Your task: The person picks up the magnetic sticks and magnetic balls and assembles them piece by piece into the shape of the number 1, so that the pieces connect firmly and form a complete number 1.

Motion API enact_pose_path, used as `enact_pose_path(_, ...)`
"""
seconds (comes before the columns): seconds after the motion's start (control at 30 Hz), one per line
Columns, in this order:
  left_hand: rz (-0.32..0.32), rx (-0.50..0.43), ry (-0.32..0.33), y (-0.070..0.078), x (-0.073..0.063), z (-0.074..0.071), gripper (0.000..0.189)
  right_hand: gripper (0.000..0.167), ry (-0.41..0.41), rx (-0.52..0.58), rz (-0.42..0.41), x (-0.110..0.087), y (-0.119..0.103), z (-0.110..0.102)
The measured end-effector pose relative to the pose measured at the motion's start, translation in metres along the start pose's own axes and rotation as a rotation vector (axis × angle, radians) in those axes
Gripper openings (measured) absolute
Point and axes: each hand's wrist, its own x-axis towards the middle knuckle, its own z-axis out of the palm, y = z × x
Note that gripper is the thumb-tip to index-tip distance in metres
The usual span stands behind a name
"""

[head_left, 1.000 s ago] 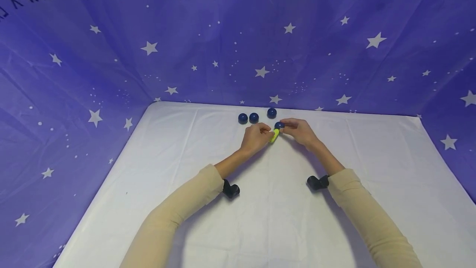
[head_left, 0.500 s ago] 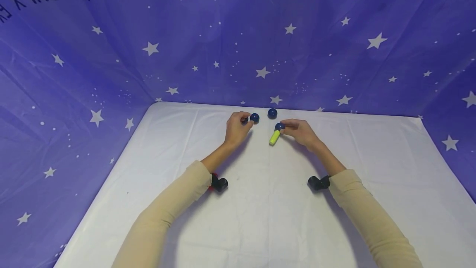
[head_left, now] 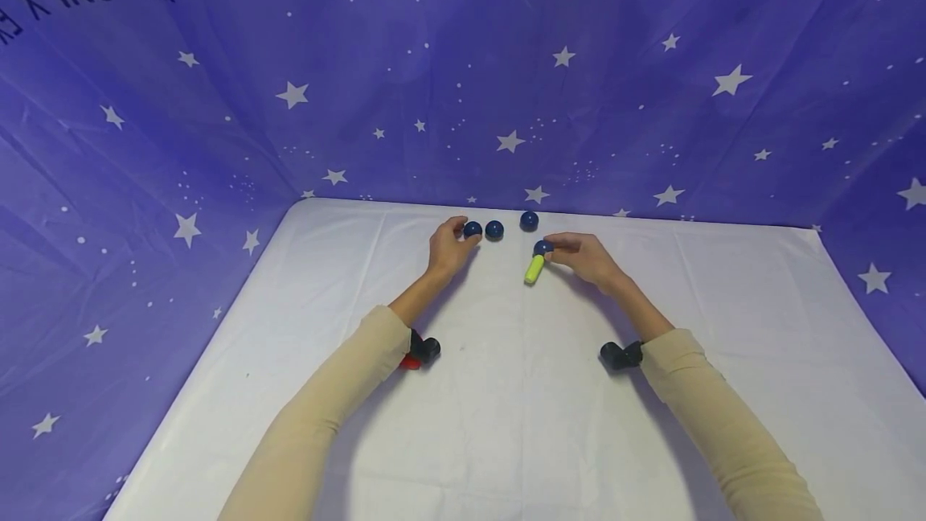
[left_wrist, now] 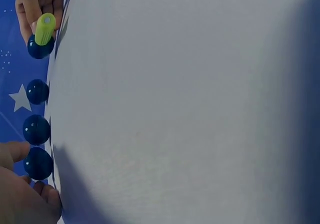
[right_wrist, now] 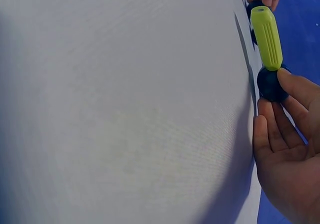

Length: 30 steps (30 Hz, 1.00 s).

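Note:
My left hand [head_left: 448, 252] has thumb and fingers around the leftmost blue ball [head_left: 473, 229] near the table's back edge. Just right of it is a second blue ball [head_left: 494, 230], and a third blue ball [head_left: 529, 221] sits farther right. With thumb and fingertips, my right hand [head_left: 587, 257] holds another blue ball [right_wrist: 270, 86]. A yellow-green grooved rod [head_left: 534, 269] joins that ball at one end and points toward me; its free end shows a small grey disc in the left wrist view.
A white cloth covers the table [head_left: 506, 424]. Purple star-printed curtain [head_left: 405, 103] rises behind its back edge and along both sides. A black wrist camera [head_left: 427, 348] is on the left wrist and another black camera [head_left: 618, 356] on the right.
My left hand has let go of the rod and moved left to the leftmost ball. The right hand stays almost still, holding its ball with the rod on it.

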Motion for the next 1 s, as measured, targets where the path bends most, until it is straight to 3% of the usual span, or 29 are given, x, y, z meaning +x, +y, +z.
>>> enact_pose_path(0.6,-0.030,0.010,0.014,0.002,0.006,0.003,0.040,0.048,0.012,-0.021,-0.006,-0.003,0.005,-0.013)
enact_pose_path(1.0,-0.032,0.031,0.037,0.002,0.007,0.006,0.037,0.046,0.042,0.012,0.017,-0.008,0.014,-0.038)
